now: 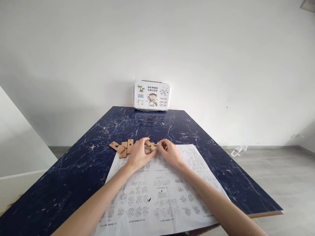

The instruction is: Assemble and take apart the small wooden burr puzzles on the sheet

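Several small wooden blocks (pixel 153 148) are clustered between my hands, above the top part of a printed paper sheet (pixel 167 177). My left hand (pixel 139 153) is curled round the left side of the cluster, thumb along its near edge. From the right, my right hand (pixel 171 152) pinches the block at that end with bent fingers. Flat wooden pieces (pixel 123 148) with cut-outs lie partly overlapping just left of my left hand, at the sheet's top left corner. Rows of line diagrams cover the sheet under my forearms.
A white case (pixel 152 95) with cartoon prints stands at the far edge of the dark blue marbled table (pixel 157 126), against the wall. A clear plastic item (pixel 238 150) lies on the floor to the right.
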Available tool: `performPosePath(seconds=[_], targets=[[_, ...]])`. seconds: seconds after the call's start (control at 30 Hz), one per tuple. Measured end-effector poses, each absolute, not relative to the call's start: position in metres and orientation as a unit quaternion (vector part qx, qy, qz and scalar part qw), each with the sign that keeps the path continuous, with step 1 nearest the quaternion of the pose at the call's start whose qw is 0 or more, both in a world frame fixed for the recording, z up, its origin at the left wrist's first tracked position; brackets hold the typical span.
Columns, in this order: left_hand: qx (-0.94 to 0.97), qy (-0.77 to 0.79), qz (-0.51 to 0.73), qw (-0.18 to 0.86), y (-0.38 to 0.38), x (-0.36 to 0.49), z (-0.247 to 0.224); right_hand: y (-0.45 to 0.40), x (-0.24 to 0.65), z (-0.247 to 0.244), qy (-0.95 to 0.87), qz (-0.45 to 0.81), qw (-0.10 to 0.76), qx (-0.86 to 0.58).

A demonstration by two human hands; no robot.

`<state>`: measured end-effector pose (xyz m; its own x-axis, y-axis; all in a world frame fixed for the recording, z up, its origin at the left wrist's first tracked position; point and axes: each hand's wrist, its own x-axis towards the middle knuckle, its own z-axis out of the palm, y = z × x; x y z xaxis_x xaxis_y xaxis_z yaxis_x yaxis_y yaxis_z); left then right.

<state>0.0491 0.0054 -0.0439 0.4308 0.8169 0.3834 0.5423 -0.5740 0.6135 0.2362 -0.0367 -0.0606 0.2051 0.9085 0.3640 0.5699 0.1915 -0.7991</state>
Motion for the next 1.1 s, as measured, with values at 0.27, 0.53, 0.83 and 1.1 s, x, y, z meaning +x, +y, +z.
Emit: performPosePath(seconds=[0.27, 0.53, 0.83, 1.1], targets=[[0.843, 0.398, 0.327, 0.153, 0.007, 0.048, -0.050, -0.037, 0.235, -0.063, -0.633, 0.166, 0.455, -0.604], [0.848, 0.386, 0.336, 0.138, 0.009, 0.048, -0.053, -0.038, 0.234, -0.062, -0.655, 0.173, 0.440, -0.590], [0.839, 0.368, 0.378, 0.133, 0.008, 0.048, -0.050, -0.046, 0.227, -0.052, -0.700, 0.225, 0.424, -0.528], [0.865, 0.292, 0.375, 0.162, -0.010, 0.053, -0.034, -0.047, 0.225, -0.052, -0.698, 0.184, 0.467, -0.511]])
